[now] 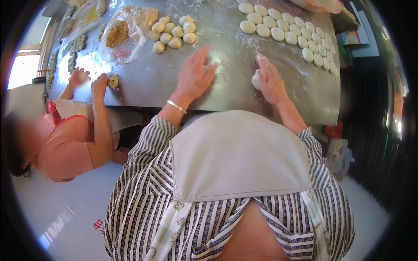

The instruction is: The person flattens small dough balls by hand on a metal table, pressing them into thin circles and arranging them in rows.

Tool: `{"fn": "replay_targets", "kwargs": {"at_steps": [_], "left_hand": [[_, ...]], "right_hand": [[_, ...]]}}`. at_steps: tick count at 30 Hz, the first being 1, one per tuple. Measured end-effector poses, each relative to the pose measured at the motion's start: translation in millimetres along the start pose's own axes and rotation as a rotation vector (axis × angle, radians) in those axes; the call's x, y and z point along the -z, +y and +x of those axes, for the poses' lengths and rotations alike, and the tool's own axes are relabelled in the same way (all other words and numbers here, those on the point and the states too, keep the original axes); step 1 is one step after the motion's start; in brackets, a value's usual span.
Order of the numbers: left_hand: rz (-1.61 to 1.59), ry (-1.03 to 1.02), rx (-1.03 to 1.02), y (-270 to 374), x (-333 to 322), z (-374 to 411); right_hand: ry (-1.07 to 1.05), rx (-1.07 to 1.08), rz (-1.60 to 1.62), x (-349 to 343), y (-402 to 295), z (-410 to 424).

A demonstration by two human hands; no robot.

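My left hand [195,75] is over the metal table [228,94], thumb apart from the fingers and a bracelet at the wrist. A pale patch shows between its thumb and fingers, too blurred to tell if it is dough. My right hand [271,81] is cupped against the side of a white dough ball [256,81] on the table, partly covering it. Ahead on the right lie rows of flattened round dough pieces [277,33]. Beyond my left hand sits a cluster of filled dough balls [175,42], some with pinched tops.
A clear plastic bag [130,53] holds brown crumbly filling [117,34]. On the left, a co-worker [72,143] handles dough beside small dough bits [113,81]. Dough strips [72,58] lie farther left. A pink-and-white bag [318,5] is at the far right.
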State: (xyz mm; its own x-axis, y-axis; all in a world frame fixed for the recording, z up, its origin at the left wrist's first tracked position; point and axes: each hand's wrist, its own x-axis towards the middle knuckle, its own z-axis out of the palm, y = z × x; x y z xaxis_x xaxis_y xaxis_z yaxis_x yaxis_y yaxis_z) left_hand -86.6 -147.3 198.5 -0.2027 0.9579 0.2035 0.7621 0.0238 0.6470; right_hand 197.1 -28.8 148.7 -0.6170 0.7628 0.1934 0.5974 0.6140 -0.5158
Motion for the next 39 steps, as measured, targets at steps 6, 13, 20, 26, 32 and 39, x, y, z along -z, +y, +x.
{"fn": "replay_targets", "kwargs": {"at_steps": [6,13,20,26,32,39], "left_hand": [[0.147,-0.412,0.486,-16,19,11],[0.168,-0.146,-0.214,11,-2,-14],[0.067,-0.074,0.013,-10,-24,7],[0.390,0.072,-0.305,-6,-82,19],[0.445,0.039,-0.330,-15,-92,24],[0.474,0.051,-0.382,-12,-86,27]], "right_hand": [[-0.061,-0.112,-0.120,17,-1,-18],[-0.032,0.096,-0.065,19,-18,-31],[0.216,-0.037,-0.097,-3,-15,-9],[0.187,-0.017,-0.408,-39,-13,13],[0.173,0.050,-0.470,-46,-18,8],[0.114,0.011,-0.314,-44,-6,8]]}}
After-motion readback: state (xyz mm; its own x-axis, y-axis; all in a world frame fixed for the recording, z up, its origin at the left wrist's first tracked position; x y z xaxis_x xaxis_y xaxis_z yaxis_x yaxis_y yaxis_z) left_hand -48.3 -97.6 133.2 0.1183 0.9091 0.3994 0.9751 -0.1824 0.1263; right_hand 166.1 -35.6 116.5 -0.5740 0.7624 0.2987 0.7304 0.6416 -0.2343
